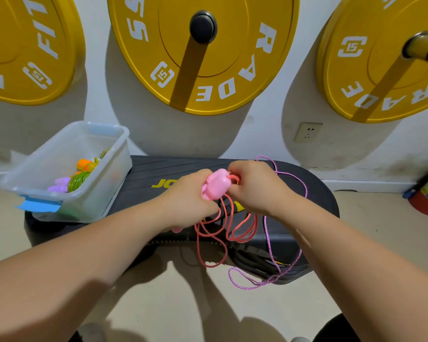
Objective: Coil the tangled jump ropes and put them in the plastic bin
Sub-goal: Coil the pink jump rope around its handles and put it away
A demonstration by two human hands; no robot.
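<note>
Yellow weight plates hang on the white wall, the largest thing in sight: one (178, 21) at 12 o'clock, a second (22, 45) at 10 o'clock and a third (381, 70) at 2 o'clock, each cut off by the frame edge. Below them a black step board (158, 169) lies on the pale floor against the wall, filling the centre. On its 9 o'clock end stands the clear plastic bin (109, 178) with blue latches, and inside it lies a coiled green rope (78, 180) with purple handles (59, 185), with something orange (84, 162) just beyond it. Both bare forearms reach in from 7 and 5 o'clock and meet over the middle of the board. The left hand (190, 193) has its fingers curled round a pink handle (216, 185), gripping it. The right hand (255, 186), touching the handle's 3 o'clock side, pinches the coral rope (242, 225) where it leaves the handle. That rope hangs in loose loops from the hands toward 6 o'clock, over the board's front edge. A thinner purple braided cord (267, 233) runs from behind the right hand, across the board, down to the floor at 5 o'clock. A wall socket (308, 132) sits at 1 o'clock.
</note>
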